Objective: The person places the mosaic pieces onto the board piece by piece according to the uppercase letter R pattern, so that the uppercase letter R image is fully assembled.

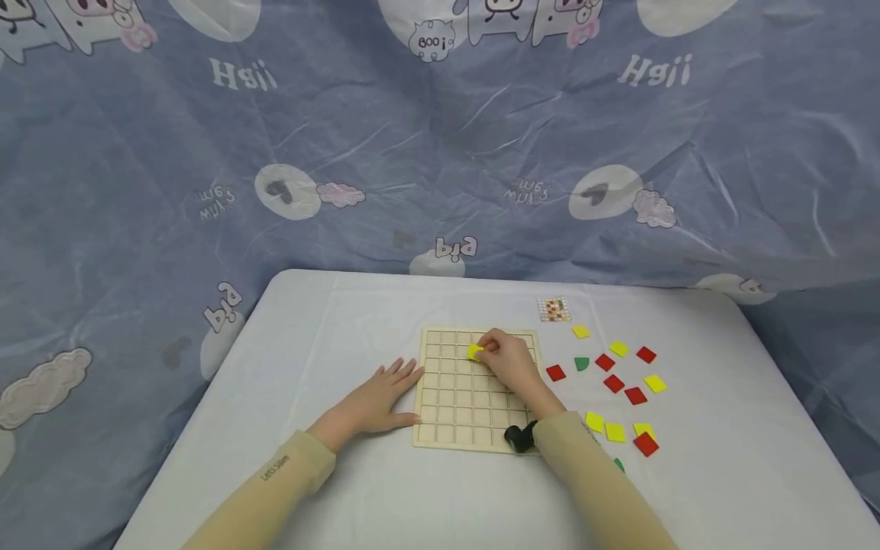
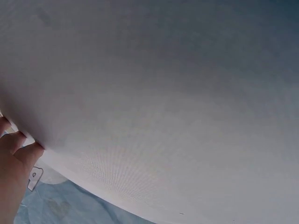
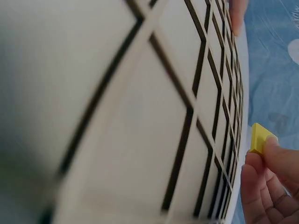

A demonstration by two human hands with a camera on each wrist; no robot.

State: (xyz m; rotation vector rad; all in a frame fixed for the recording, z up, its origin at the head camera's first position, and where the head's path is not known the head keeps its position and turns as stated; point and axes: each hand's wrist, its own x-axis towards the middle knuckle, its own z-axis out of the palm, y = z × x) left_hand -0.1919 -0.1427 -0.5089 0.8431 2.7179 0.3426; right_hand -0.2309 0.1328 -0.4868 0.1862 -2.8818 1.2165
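A wooden grid board (image 1: 447, 416) with square recesses lies on the white table. Over its upper middle, my right hand (image 1: 510, 365) pinches a yellow square tile (image 1: 474, 351) between thumb and fingers. The right wrist view shows that yellow tile (image 3: 259, 138) held by its edge, apart from the board's grid (image 3: 140, 107). My left hand (image 1: 381, 399) lies flat with fingers spread, thumb and fingertips touching the board's left edge. In the left wrist view only part of the left hand (image 2: 16, 161) shows. The right forearm hides part of the board's right side.
Right of the board lie several loose red tiles (image 1: 635, 396), several yellow tiles (image 1: 615, 433) and green pieces (image 1: 581, 363). A small printed pattern card (image 1: 554, 309) lies behind the board's right corner. A black object (image 1: 519, 438) sits by the right cuff. A blue patterned curtain (image 1: 440, 153) hangs behind.
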